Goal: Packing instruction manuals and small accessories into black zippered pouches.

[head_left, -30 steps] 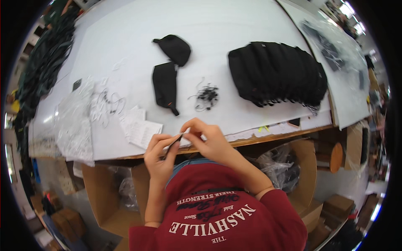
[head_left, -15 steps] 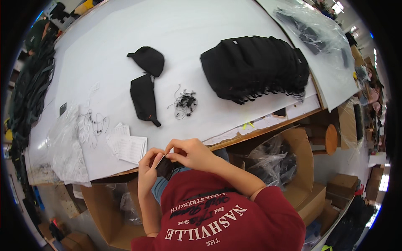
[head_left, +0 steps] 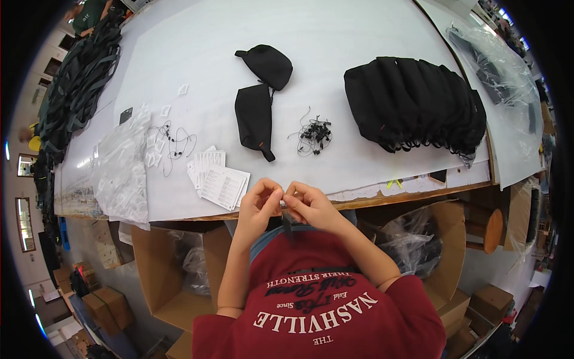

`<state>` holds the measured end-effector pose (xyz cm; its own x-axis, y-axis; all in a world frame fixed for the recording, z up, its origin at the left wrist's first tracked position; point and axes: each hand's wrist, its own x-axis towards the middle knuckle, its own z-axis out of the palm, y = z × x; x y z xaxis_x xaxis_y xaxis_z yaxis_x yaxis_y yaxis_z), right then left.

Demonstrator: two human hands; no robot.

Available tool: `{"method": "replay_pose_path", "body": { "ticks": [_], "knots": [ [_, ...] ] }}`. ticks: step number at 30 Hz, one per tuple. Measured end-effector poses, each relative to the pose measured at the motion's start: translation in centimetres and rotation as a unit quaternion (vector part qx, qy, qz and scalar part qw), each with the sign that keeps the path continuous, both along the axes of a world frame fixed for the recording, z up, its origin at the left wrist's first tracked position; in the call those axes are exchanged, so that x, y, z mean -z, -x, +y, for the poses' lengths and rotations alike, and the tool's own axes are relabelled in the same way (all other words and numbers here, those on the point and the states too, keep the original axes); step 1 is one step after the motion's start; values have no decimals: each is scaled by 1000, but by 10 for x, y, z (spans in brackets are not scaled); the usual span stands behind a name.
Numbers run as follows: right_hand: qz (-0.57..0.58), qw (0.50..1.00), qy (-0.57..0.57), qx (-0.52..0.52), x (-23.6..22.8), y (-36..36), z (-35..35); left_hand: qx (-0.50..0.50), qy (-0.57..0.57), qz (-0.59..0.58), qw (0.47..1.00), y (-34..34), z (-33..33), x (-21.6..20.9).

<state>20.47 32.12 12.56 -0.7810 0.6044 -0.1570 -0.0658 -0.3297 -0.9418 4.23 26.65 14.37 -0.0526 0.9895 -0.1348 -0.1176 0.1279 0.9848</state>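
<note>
At the table's near edge my left hand (head_left: 260, 204) and my right hand (head_left: 312, 206) meet fingertip to fingertip, both closed in a pinch. Between them they hold a small dark flat piece (head_left: 287, 224) that hangs below the fingers, seen almost edge-on. A tiny pale bit shows at the fingertips; its kind I cannot make out. Just beyond the left hand lie fanned white printed cards (head_left: 224, 186). Farther off is a tangle of black strings (head_left: 314, 136) with small ends. Two black pouches (head_left: 254, 117) with tabs lie past the cards.
A row of black pouches (head_left: 412, 105) stands at the right. Clear plastic bags (head_left: 122, 173), small white packets and more strings (head_left: 173, 142) are at the left. Black straps (head_left: 81, 90) are heaped at the far left, near another person (head_left: 91, 17). Open cartons (head_left: 164, 269) stand below the table edge.
My hands have come level with each other, and the dark piece has turned from showing its flat side to nearly edge-on. The whole view has shifted, so the table's things appear farther right.
</note>
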Motion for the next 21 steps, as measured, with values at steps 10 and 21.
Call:
{"method": "replay_pose_path", "body": {
  "ticks": [10, 21],
  "knots": [
    [98, 908, 273, 301, 23, 1, 8, -19, -36, 161, 986, -24, -14, 18],
    [114, 867, 343, 343, 22, 3, 13, -29, -115, 309, 944, -27, -6, 29]
  ]
}}
